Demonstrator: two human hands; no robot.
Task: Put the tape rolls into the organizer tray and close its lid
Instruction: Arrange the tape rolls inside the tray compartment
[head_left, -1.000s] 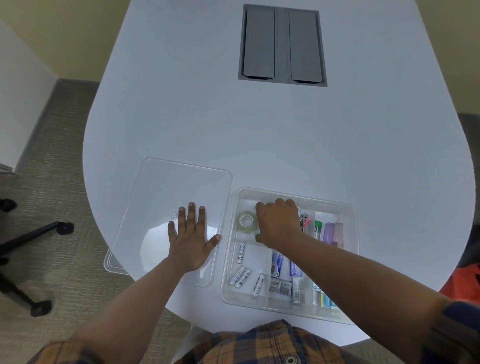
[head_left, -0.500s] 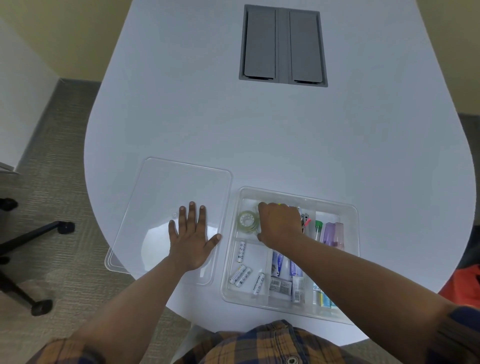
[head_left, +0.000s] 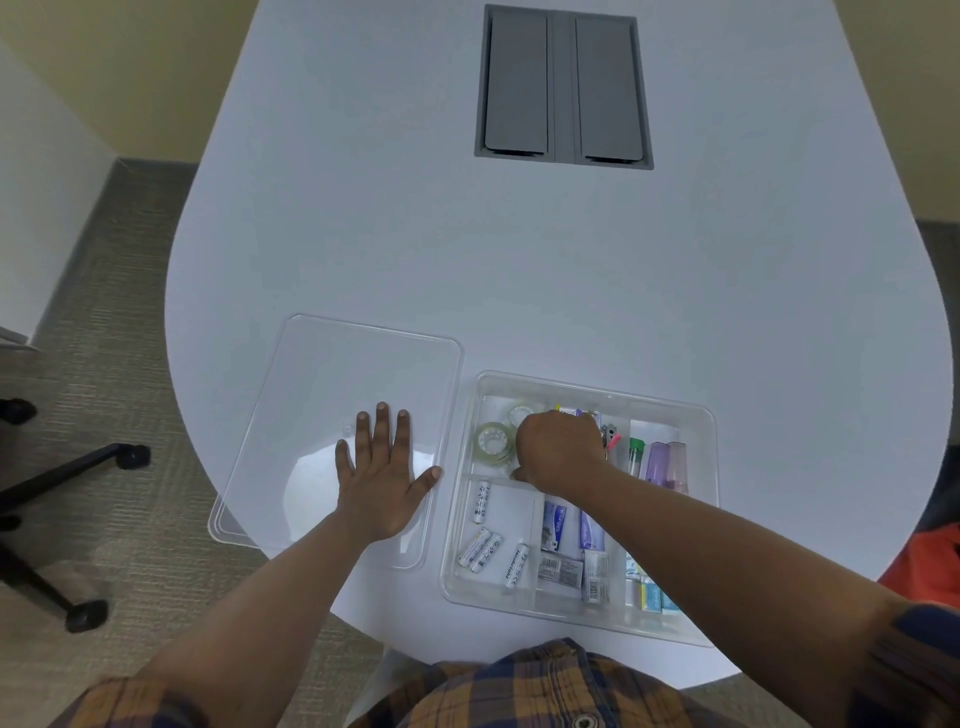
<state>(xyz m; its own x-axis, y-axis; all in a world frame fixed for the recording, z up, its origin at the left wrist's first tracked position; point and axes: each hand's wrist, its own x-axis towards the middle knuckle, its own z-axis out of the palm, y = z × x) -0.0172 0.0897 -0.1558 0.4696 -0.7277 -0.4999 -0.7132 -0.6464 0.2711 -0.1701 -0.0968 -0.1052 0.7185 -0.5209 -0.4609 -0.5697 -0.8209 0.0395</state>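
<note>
- Your left hand (head_left: 382, 475) lies flat on the clear lid (head_left: 332, 410), fingers spread wide. It holds nothing.
- The lid rests on the white table (head_left: 519, 260), just left of the tray (head_left: 719, 467). Its near left corner sticks out past the table edge.
- The tray is clear, has no lid on it, and sits near you on the right part of the table.
- Your right hand (head_left: 558, 449) is curled down into the far left box of the tray. I cannot tell if it holds anything, because the fingers are hidden under the hand.
- One tape roll (head_left: 491, 441) lies flat in that far left box, just left of your right hand and touching it or almost.
- A second tape roll (head_left: 521, 413) peeks out a little farther back in the same box, partly hidden by your hand.
- Four white batteries (head_left: 491, 551) lie in the near left box of the tray.
- Small packets (head_left: 563, 551) lie in the near middle box, some blue and white.
- A purple thing (head_left: 662, 460) and a green-topped pen (head_left: 636, 454) stand in the far right box.
- A grey panel (head_left: 563, 88) is set into the far part of the table.
- A black chair base (head_left: 57, 493) stands on the carpet at the left.
- Your shirt (head_left: 545, 686) is plaid, brown and blue.
</note>
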